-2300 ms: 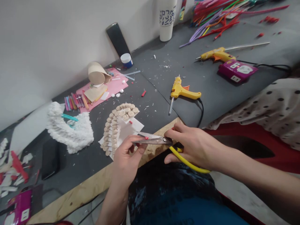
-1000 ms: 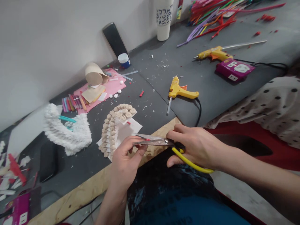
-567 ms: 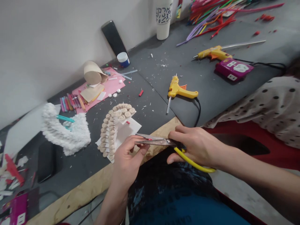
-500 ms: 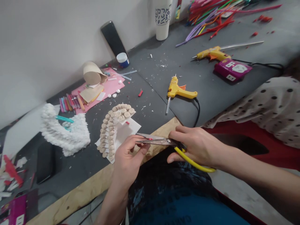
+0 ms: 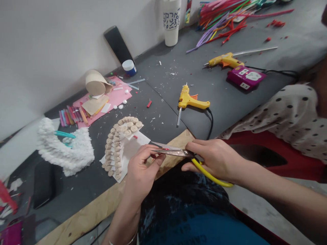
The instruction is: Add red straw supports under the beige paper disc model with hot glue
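Note:
My right hand (image 5: 212, 158) is closed around the yellow handles of a pair of scissors (image 5: 178, 153), whose blades point left and stand slightly apart. Between the blades shows a small red piece (image 5: 166, 149), its material too small to make out. My left hand (image 5: 145, 166) pinches at that piece, with its fingertips right by the blades and partly hidden behind them. Just beyond my left hand lies a curved form covered in rolled beige paper coils (image 5: 116, 146), resting on white card (image 5: 130, 153).
A yellow glue gun (image 5: 191, 102) lies ahead; another glue gun (image 5: 226, 60) is beside a purple power socket (image 5: 246, 76). A fluffy white form (image 5: 67, 153) stands left. Behind are pink paper (image 5: 120, 93), a phone (image 5: 119, 44) and a cup (image 5: 171, 23). Someone's dotted sleeve (image 5: 286, 105) is at right.
The view has shifted slightly, so the table things sit a little further left. Both hands keep their hold, and the scissor blades appear slightly wider apart around the red piece.

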{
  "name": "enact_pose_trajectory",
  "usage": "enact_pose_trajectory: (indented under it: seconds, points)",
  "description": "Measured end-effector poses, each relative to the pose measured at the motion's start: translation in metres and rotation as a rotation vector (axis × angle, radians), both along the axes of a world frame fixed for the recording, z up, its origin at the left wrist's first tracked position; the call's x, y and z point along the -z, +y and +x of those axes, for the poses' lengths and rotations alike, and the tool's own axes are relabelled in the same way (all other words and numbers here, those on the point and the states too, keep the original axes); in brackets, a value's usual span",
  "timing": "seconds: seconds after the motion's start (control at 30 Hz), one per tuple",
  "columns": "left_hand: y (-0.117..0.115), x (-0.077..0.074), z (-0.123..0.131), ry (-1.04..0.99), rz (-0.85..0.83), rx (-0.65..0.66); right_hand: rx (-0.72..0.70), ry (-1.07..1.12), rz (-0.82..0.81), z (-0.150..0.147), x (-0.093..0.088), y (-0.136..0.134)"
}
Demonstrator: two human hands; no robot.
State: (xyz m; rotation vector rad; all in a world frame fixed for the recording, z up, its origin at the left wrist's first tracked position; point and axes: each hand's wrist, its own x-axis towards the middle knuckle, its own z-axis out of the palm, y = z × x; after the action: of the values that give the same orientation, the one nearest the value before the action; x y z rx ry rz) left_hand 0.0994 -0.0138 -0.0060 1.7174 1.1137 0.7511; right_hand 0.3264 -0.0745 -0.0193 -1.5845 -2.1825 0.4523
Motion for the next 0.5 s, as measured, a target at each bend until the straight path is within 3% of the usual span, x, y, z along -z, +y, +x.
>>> enact_pose_trajectory:
  seconds: [0.17,0.5]
  points:
    - [0.0009,-0.0015,0.0022,-0.006,-0.025,0.013,-0.009,-0.063,0.076,0.0023,0.003,0.0]
    - [0.0039,0.0024,0.0075,0.019,-0.045,0.018,-0.002,-0.065,-0.004,0.0035,0.0033,-0.0002]
